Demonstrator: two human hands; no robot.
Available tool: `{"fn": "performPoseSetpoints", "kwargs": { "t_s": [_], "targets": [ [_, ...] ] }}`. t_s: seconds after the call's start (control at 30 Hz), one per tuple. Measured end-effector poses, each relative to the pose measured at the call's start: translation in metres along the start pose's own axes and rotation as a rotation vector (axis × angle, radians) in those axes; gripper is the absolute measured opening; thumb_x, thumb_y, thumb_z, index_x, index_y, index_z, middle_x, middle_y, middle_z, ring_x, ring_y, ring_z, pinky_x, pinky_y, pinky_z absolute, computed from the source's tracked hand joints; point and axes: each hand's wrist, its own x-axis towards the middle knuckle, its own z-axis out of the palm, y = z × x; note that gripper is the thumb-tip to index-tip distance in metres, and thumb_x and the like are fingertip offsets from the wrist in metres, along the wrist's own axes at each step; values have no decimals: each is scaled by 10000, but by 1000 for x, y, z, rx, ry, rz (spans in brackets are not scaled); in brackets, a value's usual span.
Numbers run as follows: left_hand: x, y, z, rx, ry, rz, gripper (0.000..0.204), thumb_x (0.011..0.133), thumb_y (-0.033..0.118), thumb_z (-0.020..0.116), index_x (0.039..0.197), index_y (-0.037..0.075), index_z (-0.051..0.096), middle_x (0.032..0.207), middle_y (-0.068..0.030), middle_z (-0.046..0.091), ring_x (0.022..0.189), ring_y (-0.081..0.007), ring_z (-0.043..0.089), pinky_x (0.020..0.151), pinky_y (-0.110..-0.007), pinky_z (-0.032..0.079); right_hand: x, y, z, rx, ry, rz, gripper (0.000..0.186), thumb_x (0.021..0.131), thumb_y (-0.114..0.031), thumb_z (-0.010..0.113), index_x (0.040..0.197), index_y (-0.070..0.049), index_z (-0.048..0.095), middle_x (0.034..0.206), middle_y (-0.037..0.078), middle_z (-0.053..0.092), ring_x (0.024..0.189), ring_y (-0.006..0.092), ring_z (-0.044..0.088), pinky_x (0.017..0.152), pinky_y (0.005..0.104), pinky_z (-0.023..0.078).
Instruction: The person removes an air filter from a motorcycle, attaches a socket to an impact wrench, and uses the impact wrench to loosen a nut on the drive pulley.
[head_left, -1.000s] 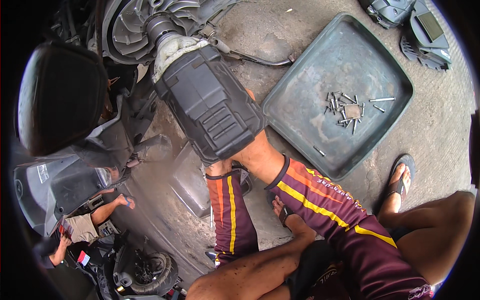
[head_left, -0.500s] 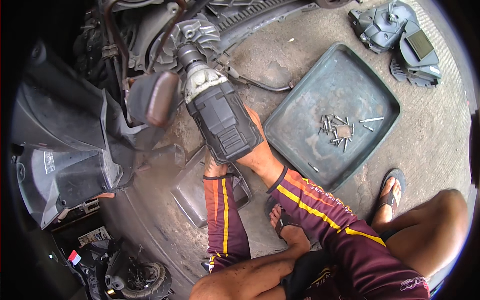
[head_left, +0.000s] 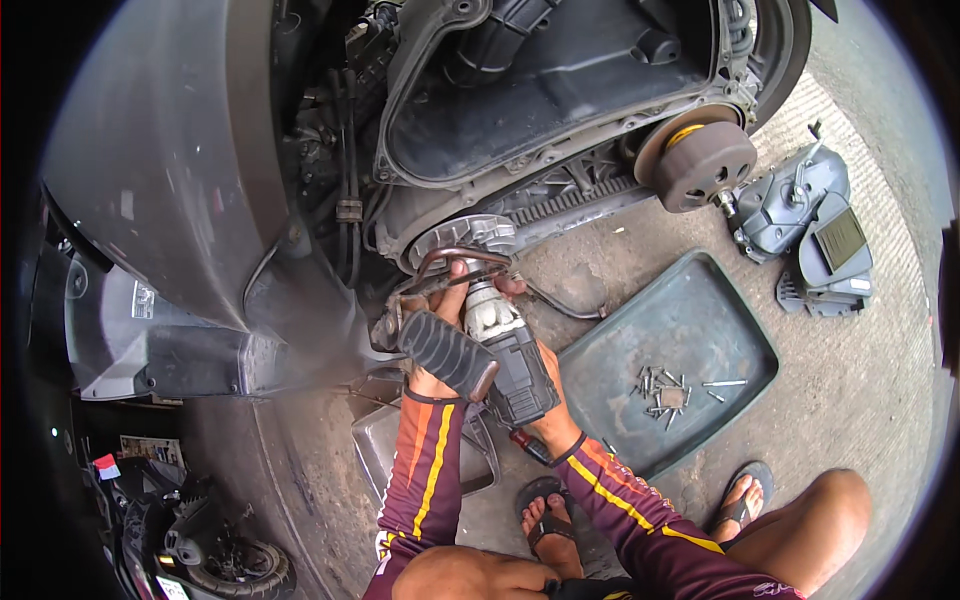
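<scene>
A black impact wrench [head_left: 520,365] with a pale grey nose points at the finned pulley [head_left: 445,235] on a scooter's open drive housing, its socket at the pulley's centre. My left hand [head_left: 450,300] wraps round the wrench's nose, partly hidden behind a ridged rubber footpeg [head_left: 440,350]. My right hand [head_left: 550,415] grips the wrench's handle, mostly hidden by the tool's body. A toothed belt [head_left: 575,200] runs from the pulley to a rusty clutch bell [head_left: 705,170].
A shallow tray [head_left: 730,310] holding several bolts and a small square piece lies to the right. A metal pan [head_left: 385,450] is beneath my arms. Removed covers [head_left: 790,200] lie at the upper right. Grey bodywork [head_left: 160,200] is at left, another scooter [head_left: 190,530] at lower left.
The view has tilted up, showing more of the housing and clutch bell; the wrench and hands sit lower in it. My left hand's fingers now show. The other person has left view.
</scene>
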Motion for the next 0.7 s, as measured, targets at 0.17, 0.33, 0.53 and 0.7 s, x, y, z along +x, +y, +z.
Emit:
{"fn": "performPoseSetpoints", "kwargs": {
  "t_s": [0.17, 0.33, 0.53, 0.7],
  "targets": [
    [-37, 4, 18, 87, 94, -38, 420, 944, 402, 461, 1026, -2, 542, 850, -143, 634, 1001, -299, 605, 801, -373, 525, -25, -8, 4, 19, 40, 39, 513, 758, -98, 630, 1229, 41, 482, 1216, 202, 534, 1104, 351, 548, 920, 363, 438],
    [-51, 4, 19, 92, -63, -4, 463, 938, 430, 457, 1077, -5, 530, 969, -201, 641, 1083, -298, 567, 897, -390, 469, -46, -9, 3, 119, 35, 84, 484, 757, -118, 635, 1203, 26, 512, 1199, 192, 553, 1093, 348, 560, 903, 372, 458],
    [-41, 13, 19, 234, 17, -95, 488, 905, 471, 499, 1055, 7, 539, 962, -189, 652, 968, -256, 619, 841, -365, 491, -38, -17, 17, -154, 95, -63, 396, 736, -158, 725, 1089, -41, 587, 1048, 112, 625, 965, 282, 616, 824, 366, 494],
    [-16, 7, 16, 255, 26, -95, 441, 934, 422, 474, 1039, -2, 531, 918, -152, 648, 966, -262, 627, 781, -344, 518, -20, -18, 12, -105, 138, 23, 383, 739, -188, 748, 1053, -33, 592, 994, 119, 638, 881, 267, 623, 769, 355, 489]
  ]
}}
